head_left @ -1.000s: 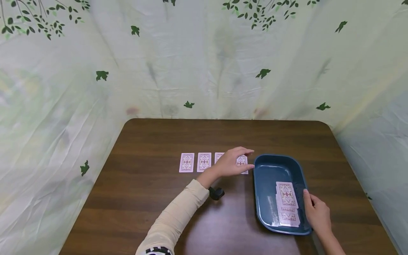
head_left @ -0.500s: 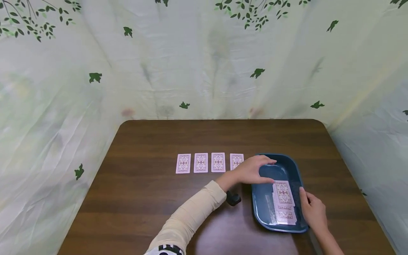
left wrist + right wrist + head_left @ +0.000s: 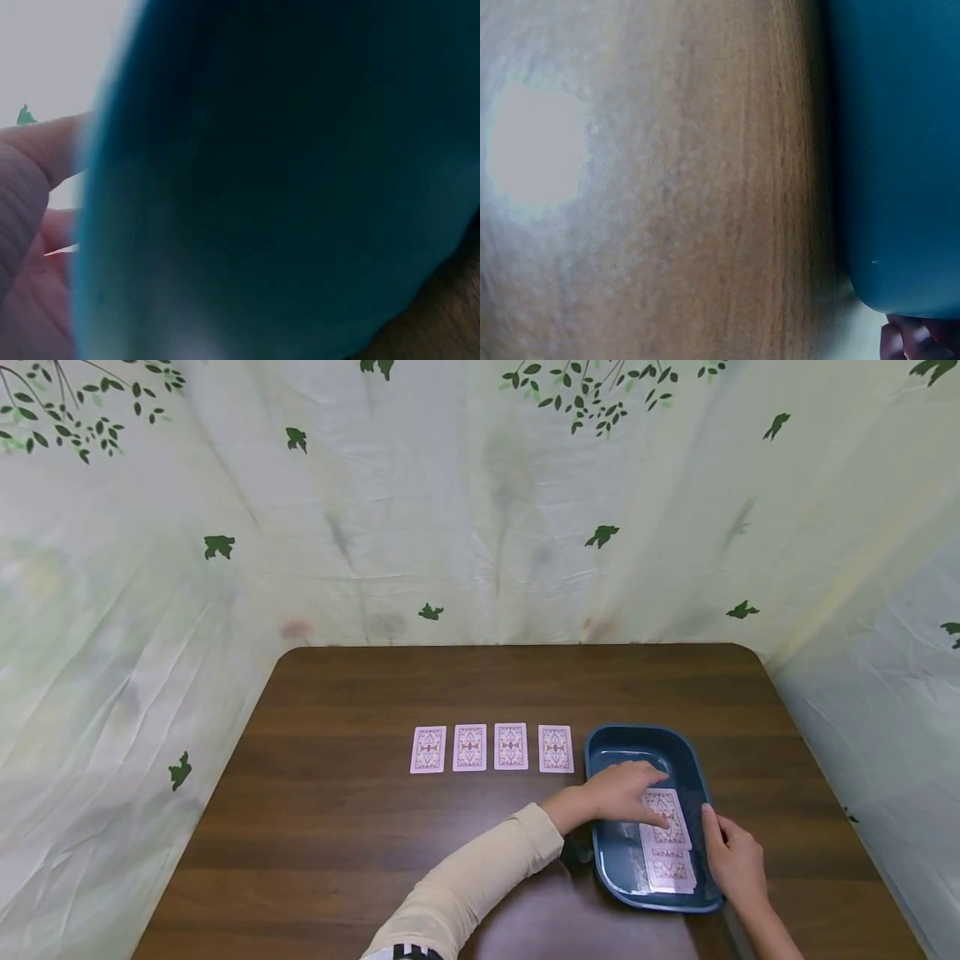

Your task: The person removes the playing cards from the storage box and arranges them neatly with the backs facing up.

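Observation:
A blue tray (image 3: 624, 864) stands at the right of the table, with overlapping playing cards (image 3: 671, 872) inside it, patterned backs up. Over these cards reaches my left hand (image 3: 621, 790), thumb and fingers spread apart. Whether the thumb touches the upper card is unclear. My right hand (image 3: 738, 864) grips the tray's right rim, thumb on top. The tray's wall (image 3: 262, 187) fills most of the left wrist view, left fingers beyond it. In the right wrist view the tray's outer side (image 3: 907, 150) shows, with dark fingertips (image 3: 919, 341) beneath its lower corner.
Left of the tray, several face-down cards lie in a spaced row, from the leftmost card (image 3: 428, 750) to the rightmost card (image 3: 556, 749). The brown wooden table (image 3: 337, 860) ends at a pale curtain (image 3: 465, 527) printed with leaves.
My left hand has moved right and toward me, from above the row's right end to over the tray's cards. The row's cards now show fully. My right hand keeps its grip on the tray.

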`<state>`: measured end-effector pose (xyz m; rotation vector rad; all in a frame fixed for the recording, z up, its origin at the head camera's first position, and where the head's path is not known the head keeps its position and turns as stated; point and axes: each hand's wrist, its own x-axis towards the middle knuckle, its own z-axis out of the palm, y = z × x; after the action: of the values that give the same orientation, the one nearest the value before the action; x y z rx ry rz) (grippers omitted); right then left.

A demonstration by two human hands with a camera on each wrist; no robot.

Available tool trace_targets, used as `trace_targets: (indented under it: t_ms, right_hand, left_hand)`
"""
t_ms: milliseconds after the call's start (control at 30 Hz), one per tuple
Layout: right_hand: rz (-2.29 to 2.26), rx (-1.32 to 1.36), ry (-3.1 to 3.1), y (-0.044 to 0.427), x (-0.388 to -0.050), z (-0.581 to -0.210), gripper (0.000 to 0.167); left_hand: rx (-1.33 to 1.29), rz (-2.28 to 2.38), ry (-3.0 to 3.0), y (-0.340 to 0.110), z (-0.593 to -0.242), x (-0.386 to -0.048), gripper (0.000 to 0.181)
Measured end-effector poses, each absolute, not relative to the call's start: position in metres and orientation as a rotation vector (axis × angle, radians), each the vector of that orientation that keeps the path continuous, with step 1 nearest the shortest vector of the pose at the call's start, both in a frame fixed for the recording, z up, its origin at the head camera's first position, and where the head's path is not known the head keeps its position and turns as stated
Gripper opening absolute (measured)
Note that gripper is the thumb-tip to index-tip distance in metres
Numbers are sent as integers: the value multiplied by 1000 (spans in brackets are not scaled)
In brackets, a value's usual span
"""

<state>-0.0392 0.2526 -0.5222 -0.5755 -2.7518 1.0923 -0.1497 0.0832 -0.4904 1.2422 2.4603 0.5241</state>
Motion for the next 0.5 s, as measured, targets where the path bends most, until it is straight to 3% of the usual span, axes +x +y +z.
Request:
trace_targets:
  t_ms: [500]
  right_hand:
    - [1078,-568,-2751,253,-40,-523,51]
  left_hand:
    - [1227,139,2467,105,-509,-141,69]
